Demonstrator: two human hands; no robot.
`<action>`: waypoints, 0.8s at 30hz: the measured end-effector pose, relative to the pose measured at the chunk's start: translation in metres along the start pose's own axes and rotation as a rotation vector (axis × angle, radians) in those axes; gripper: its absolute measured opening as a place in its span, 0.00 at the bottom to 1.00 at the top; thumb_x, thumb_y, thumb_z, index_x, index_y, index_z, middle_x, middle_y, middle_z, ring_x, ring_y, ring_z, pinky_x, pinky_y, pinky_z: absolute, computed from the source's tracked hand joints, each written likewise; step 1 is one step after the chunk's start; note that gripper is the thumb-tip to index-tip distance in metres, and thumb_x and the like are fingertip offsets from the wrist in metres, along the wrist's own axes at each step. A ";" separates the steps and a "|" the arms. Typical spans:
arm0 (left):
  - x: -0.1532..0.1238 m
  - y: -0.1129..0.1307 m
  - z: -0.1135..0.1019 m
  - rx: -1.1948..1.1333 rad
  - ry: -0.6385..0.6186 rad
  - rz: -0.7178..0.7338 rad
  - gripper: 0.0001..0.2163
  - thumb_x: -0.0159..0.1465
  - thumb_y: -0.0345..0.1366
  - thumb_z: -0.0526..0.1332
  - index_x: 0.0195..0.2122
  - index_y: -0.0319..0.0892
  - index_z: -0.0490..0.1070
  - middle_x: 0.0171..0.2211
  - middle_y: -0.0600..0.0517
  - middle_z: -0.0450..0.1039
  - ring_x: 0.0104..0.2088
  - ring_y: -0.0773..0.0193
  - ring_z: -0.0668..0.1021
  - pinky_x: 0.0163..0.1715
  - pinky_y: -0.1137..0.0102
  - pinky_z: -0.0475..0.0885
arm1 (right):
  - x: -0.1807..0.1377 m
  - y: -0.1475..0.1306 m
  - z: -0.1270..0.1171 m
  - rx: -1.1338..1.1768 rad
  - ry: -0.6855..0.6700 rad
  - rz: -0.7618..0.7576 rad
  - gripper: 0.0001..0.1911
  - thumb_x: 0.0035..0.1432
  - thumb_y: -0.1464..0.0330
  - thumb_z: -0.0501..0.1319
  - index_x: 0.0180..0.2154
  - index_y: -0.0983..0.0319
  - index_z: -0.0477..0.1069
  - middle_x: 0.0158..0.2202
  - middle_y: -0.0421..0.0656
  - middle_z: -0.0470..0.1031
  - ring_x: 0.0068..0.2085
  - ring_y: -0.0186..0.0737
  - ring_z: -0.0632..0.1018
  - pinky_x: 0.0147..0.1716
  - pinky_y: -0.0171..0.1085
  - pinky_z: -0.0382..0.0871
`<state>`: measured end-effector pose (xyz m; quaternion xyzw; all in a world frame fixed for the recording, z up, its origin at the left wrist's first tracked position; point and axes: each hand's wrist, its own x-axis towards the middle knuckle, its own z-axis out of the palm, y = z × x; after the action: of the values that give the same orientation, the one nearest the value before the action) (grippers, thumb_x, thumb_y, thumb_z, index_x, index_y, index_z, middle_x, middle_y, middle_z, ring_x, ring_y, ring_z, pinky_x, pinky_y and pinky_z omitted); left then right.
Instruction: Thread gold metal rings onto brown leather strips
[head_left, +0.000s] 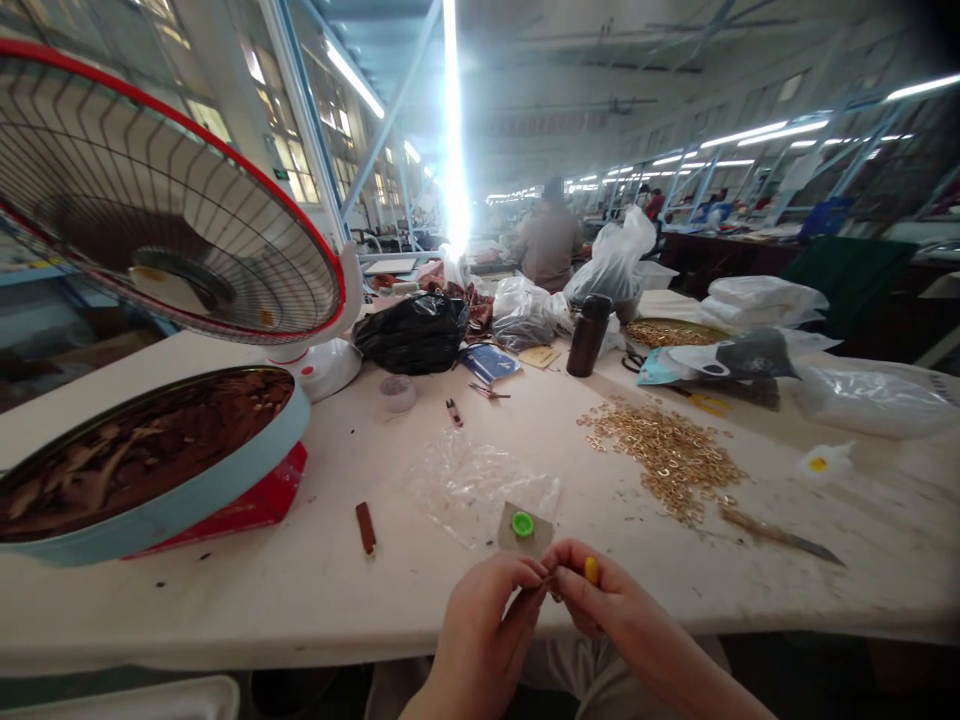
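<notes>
My left hand [487, 610] and my right hand [604, 595] meet at the table's front edge, fingertips pinched together. Between them is a small brown piece [551, 580], mostly hidden by the fingers; a bit of gold shows at it. A yellow-ended tool [591, 570] pokes up from my closed right hand, the rest of it covered. Just beyond the fingers, a green round cap [523, 524] sits on a grey square pad [510, 540]. A brown strip with a gold-coloured end [365, 529] lies farther left. To the right spreads a heap of gold rings [675, 450].
A fan [330, 365] and a blue-rimmed round tray [225, 490] of brown pieces occupy the left. A clear plastic bag [480, 480], snips [454, 411], a dark bottle [589, 335] and a black bag [412, 333] lie beyond. A knife-like tool [780, 533] is at right.
</notes>
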<state>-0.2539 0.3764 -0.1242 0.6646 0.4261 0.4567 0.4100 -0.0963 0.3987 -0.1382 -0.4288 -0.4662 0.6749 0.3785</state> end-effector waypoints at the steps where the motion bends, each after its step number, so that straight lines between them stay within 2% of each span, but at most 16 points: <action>1: 0.000 0.000 -0.002 0.027 -0.044 -0.012 0.04 0.61 0.32 0.55 0.30 0.45 0.67 0.35 0.49 0.74 0.37 0.62 0.75 0.39 0.70 0.68 | 0.001 0.000 0.001 -0.004 -0.005 0.016 0.22 0.44 0.50 0.63 0.30 0.62 0.64 0.18 0.31 0.57 0.17 0.25 0.53 0.16 0.29 0.43; 4: -0.001 -0.003 -0.002 0.019 -0.073 -0.064 0.04 0.62 0.34 0.55 0.30 0.44 0.66 0.34 0.50 0.74 0.36 0.63 0.75 0.38 0.71 0.68 | 0.002 0.002 0.001 0.066 -0.021 0.096 0.20 0.46 0.53 0.63 0.30 0.62 0.64 0.16 0.30 0.55 0.16 0.25 0.52 0.15 0.29 0.42; 9: -0.002 -0.012 0.002 -0.132 -0.016 -0.155 0.04 0.61 0.35 0.56 0.29 0.44 0.66 0.31 0.52 0.72 0.34 0.64 0.74 0.37 0.72 0.67 | 0.001 0.008 0.001 0.250 -0.022 0.170 0.17 0.45 0.58 0.66 0.31 0.63 0.66 0.19 0.32 0.57 0.18 0.25 0.52 0.16 0.28 0.42; 12: 0.000 -0.016 0.002 -0.237 0.076 -0.251 0.04 0.58 0.35 0.59 0.28 0.42 0.66 0.28 0.53 0.71 0.32 0.64 0.74 0.35 0.71 0.67 | -0.002 0.009 0.003 0.237 -0.027 0.140 0.19 0.42 0.59 0.68 0.32 0.63 0.67 0.22 0.33 0.61 0.18 0.24 0.53 0.16 0.29 0.43; 17: 0.002 -0.015 0.005 -0.480 0.141 -0.438 0.09 0.52 0.38 0.64 0.25 0.41 0.65 0.21 0.55 0.70 0.24 0.67 0.70 0.26 0.73 0.64 | -0.005 0.010 0.006 0.031 0.001 -0.060 0.21 0.42 0.53 0.67 0.27 0.62 0.65 0.20 0.34 0.60 0.22 0.29 0.59 0.21 0.30 0.51; 19: 0.001 -0.013 0.008 -0.578 0.169 -0.499 0.12 0.49 0.39 0.67 0.25 0.41 0.65 0.19 0.56 0.70 0.23 0.68 0.70 0.25 0.73 0.63 | -0.006 0.011 0.008 0.041 -0.006 -0.051 0.21 0.44 0.53 0.66 0.25 0.62 0.63 0.20 0.34 0.59 0.22 0.29 0.59 0.20 0.30 0.49; 22: -0.002 -0.012 0.015 -0.767 0.204 -0.585 0.15 0.44 0.40 0.70 0.24 0.40 0.64 0.19 0.56 0.70 0.23 0.69 0.69 0.25 0.74 0.62 | -0.007 0.016 0.010 0.211 -0.046 0.063 0.20 0.46 0.54 0.65 0.28 0.60 0.60 0.19 0.31 0.56 0.18 0.26 0.52 0.17 0.30 0.43; 24: -0.003 -0.013 0.017 -0.827 0.234 -0.605 0.15 0.44 0.40 0.70 0.24 0.40 0.65 0.20 0.56 0.70 0.22 0.69 0.69 0.25 0.74 0.62 | -0.006 0.019 0.011 0.238 0.000 0.052 0.20 0.46 0.53 0.64 0.28 0.59 0.59 0.18 0.31 0.56 0.17 0.26 0.51 0.17 0.30 0.43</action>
<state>-0.2406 0.3749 -0.1410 0.2392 0.4257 0.5191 0.7015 -0.1066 0.3847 -0.1527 -0.3927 -0.3714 0.7353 0.4089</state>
